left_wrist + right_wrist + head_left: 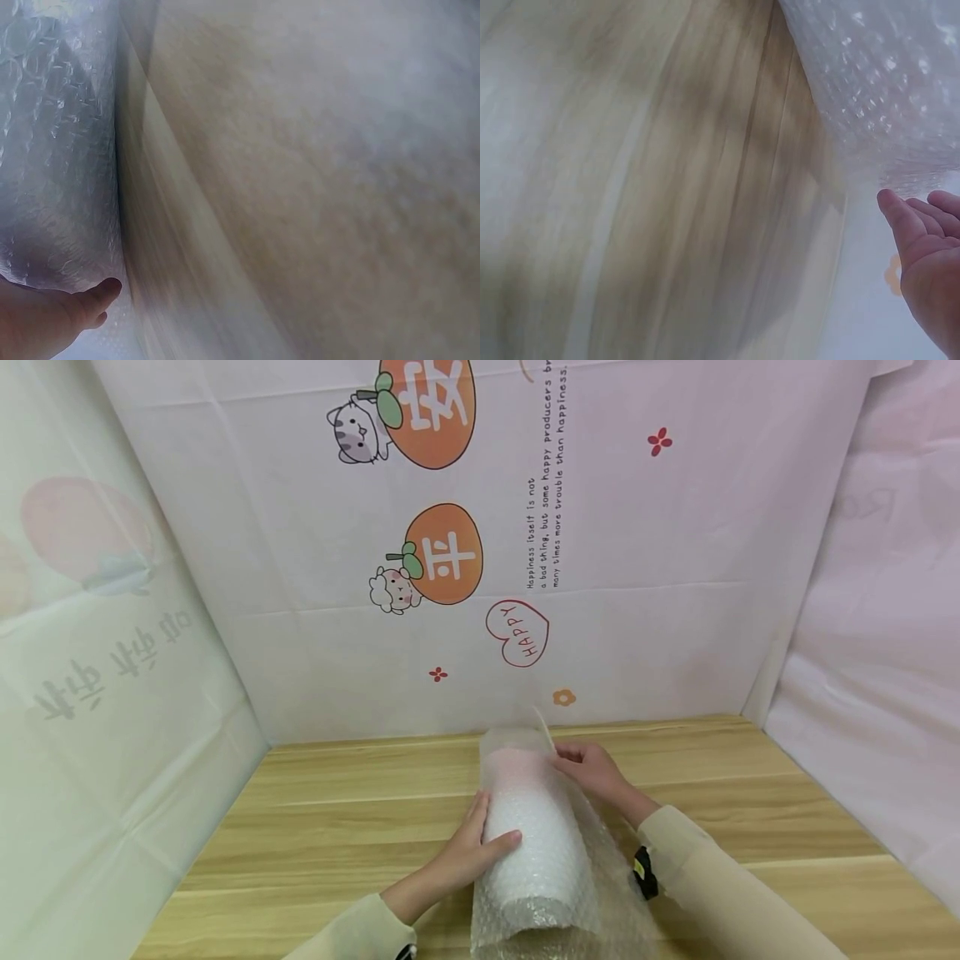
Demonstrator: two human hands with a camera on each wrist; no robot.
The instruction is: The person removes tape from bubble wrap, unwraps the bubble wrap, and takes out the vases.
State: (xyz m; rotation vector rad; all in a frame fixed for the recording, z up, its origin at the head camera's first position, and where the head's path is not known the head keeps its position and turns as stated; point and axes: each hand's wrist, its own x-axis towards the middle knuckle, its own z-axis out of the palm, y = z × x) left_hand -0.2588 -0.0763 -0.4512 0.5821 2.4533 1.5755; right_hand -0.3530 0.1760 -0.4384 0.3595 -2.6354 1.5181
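A bundle of clear bubble wrap (536, 847) lies lengthwise on the wooden table, rolled round a whitish, roughly cylindrical thing with a pinkish far end. The wrap veils what this thing is. On the bundle's left side rests my left hand (472, 852), thumb laid over the top and straight fingers along the side. At the far right my right hand (592, 768) pinches the edge of the wrap, its fingers bent. A loose flap of wrap (618, 893) spreads from the bundle's right side under the right forearm. The thumb (896, 217) shows beside the wrap in the right wrist view.
Wood-grain table (352, 827) extends to both sides of the bundle. Behind it hangs a white printed cloth (637, 610) with cartoon fruit and lettering. More cloth hangs along the left (112, 735) and right (870, 693) sides.
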